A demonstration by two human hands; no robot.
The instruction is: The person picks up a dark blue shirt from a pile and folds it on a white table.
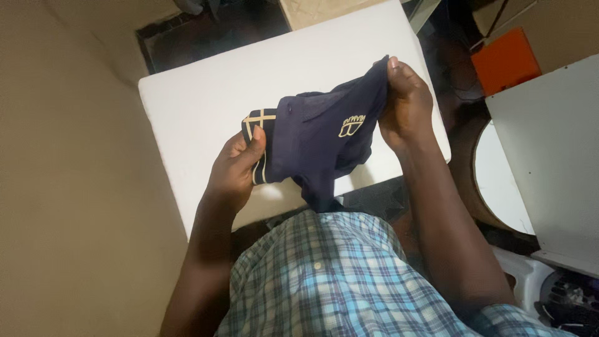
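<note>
Above the white tabletop (206,93), a navy shirt (315,134) hangs stretched between two hands, partly folded and not yet laid flat. Left hand (236,167): grip closed on the striped collar end, cream bands on dark knit. Cloth soft, limp, creased; a small cream emblem near the chest; a loose fold droops toward the plaid shirt (331,274) below. Right hand (405,103): fingertips pinch the far edge, lifted high. Orange box (505,59) at far right.
</note>
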